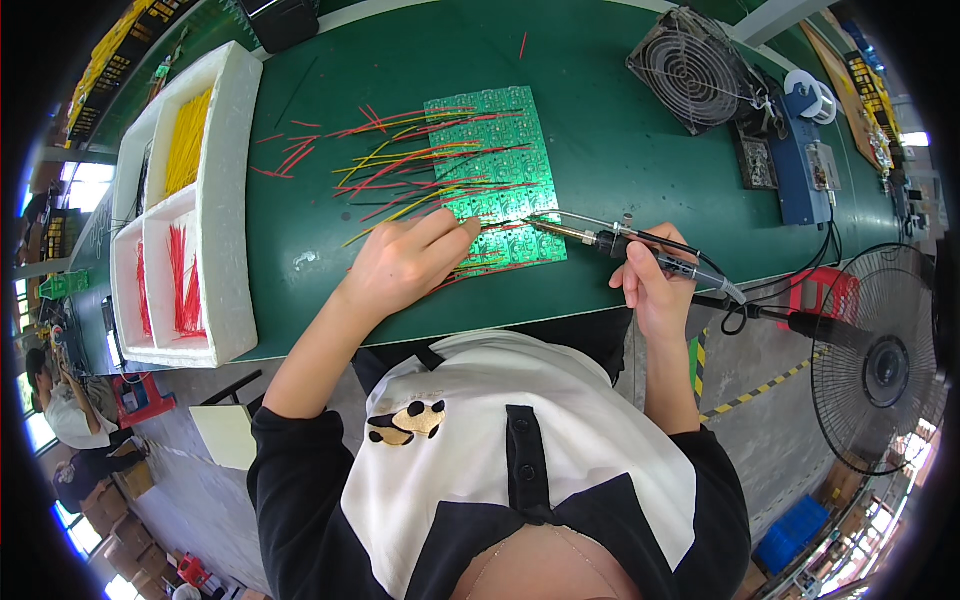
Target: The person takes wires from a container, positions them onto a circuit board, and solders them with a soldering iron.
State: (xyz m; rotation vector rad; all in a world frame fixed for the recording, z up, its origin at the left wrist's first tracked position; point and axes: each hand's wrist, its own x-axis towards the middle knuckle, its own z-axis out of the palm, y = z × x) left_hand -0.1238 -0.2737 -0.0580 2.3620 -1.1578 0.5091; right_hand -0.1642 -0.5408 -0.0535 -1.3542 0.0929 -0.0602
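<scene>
A green circuit board panel [505, 158] lies on the green workbench, with red, yellow and black wires [400, 170] running off its left side. My right hand [655, 285] grips a soldering iron [610, 243] that has a thin metal feed tube alongside it. Its tip points left and meets the lower part of the panel, or hovers just over it. Over the panel's lower left edge, my left hand [415, 255] has its fingers pinched together close to the tip. A wire end seems to be between them, but the fingers mostly hide it.
A white foam box [235, 200] at left holds yellow wires [187, 140] and red wires [183, 285] in compartments. Loose red wire pieces [290, 160] lie beside it. At back right stand a square fan [690, 75] and a blue soldering station [795, 165] with a solder spool [812, 97]. A round fan [885, 365] stands at right.
</scene>
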